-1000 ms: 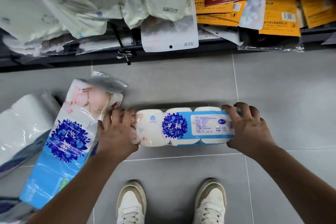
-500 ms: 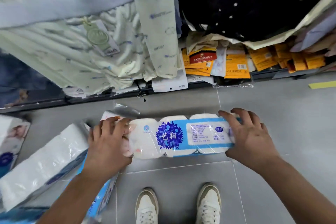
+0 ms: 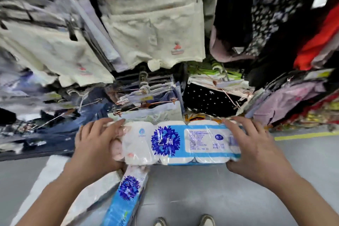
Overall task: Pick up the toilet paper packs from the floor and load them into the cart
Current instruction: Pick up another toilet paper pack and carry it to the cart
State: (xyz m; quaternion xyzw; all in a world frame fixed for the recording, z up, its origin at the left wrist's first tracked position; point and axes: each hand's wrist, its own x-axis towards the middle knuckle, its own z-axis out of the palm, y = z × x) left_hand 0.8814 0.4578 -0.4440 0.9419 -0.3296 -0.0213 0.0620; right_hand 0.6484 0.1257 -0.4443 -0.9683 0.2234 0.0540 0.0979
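A toilet paper pack, white rolls in clear wrap with a blue label and a flower print, is held level in the air in front of me. My left hand grips its left end and my right hand grips its right end, fingers curled over the top. A second pack with the same blue print lies on the grey floor below, under the left hand. Another white pack lies blurred at the lower left. No cart is in view.
Racks of hanging clothes fill the upper half, close ahead, with hangers and packaged goods under them. A yellow floor line runs at the right. My shoes show at the bottom edge.
Both hands have lifted the pack off the floor and the view has tilted upward. The clothes racks now fill the frame and the other packs lie lower in view.
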